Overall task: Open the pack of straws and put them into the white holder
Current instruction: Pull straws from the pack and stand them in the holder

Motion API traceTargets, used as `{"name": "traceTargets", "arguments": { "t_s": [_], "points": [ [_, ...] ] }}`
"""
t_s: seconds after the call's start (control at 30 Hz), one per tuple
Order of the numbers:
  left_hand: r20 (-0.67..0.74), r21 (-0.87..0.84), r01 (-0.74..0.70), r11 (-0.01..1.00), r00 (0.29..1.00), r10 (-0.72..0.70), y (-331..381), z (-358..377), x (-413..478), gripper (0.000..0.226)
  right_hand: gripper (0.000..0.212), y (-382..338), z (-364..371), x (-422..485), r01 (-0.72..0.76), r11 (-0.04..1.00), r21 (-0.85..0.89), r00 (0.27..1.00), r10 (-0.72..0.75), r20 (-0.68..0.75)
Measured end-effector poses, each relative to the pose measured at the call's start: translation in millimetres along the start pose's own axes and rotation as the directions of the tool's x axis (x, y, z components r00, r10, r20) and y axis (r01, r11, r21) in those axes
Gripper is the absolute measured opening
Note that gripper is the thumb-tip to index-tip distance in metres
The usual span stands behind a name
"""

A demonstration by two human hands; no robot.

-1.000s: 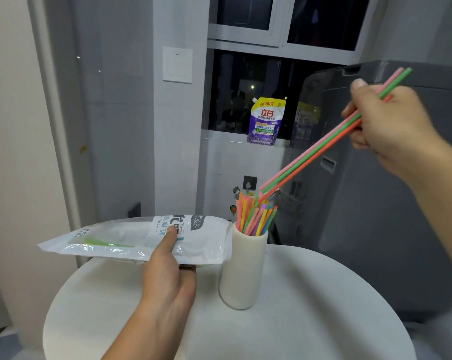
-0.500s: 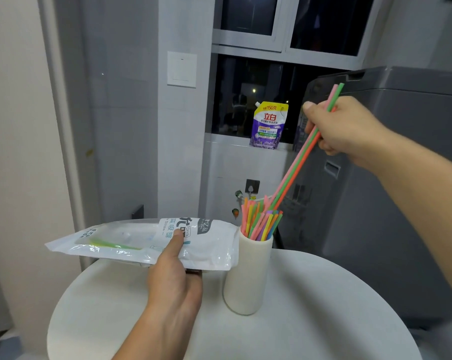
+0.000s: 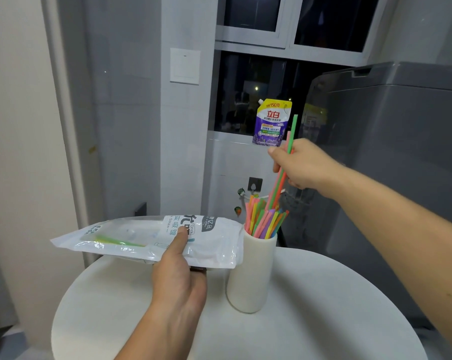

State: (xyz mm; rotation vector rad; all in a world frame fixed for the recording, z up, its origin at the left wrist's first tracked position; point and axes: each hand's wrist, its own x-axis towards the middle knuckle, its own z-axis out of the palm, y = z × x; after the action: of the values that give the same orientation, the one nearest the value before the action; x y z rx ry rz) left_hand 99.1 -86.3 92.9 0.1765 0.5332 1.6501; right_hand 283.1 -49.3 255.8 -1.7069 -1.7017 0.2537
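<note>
My left hand (image 3: 179,279) grips a clear and white straw pack (image 3: 131,239) above the left side of the round white table (image 3: 323,320), thumb on top. One green straw (image 3: 118,241) shows inside the pack. The white holder (image 3: 250,274) stands upright on the table just right of the pack, filled with several coloured straws (image 3: 265,219). My right hand (image 3: 300,162) is above the holder, closed on a few long pink, green and orange straws (image 3: 280,178). They stand nearly upright with their lower ends among the straws in the holder.
A grey washing machine (image 3: 391,157) stands right of the table. A purple detergent pouch (image 3: 271,123) sits on the window ledge behind. A grey tiled wall with a white switch (image 3: 184,65) is at the back left.
My right hand has come down and to the left with the straws. They have tipped from slanted to almost upright and slid deeper into the holder. The pack has stayed in place.
</note>
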Motion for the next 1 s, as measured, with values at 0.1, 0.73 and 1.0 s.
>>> {"name": "traceTargets", "arguments": {
  "t_s": [0.1,0.73,1.0],
  "points": [
    [-0.003,0.004,0.005,1.0,1.0,-0.005,-0.4,-0.6,0.6,0.037,0.045,1.4,4.1,1.5,-0.016,1.0,0.003,1.0,0.016,-0.007],
    [0.009,-0.003,0.019,1.0,1.0,-0.019,1.5,0.9,-3.1,0.036,0.044,26.1,29.3,-1.0,-0.012,1.0,0.02,1.0,0.012,0.013],
    [0.012,-0.005,0.017,1.0,1.0,-0.017,2.7,2.0,-4.4,0.029,0.057,28.1,34.6,-9.4,0.26,0.964,0.063,0.963,-0.254,-0.089]
  ]
}}
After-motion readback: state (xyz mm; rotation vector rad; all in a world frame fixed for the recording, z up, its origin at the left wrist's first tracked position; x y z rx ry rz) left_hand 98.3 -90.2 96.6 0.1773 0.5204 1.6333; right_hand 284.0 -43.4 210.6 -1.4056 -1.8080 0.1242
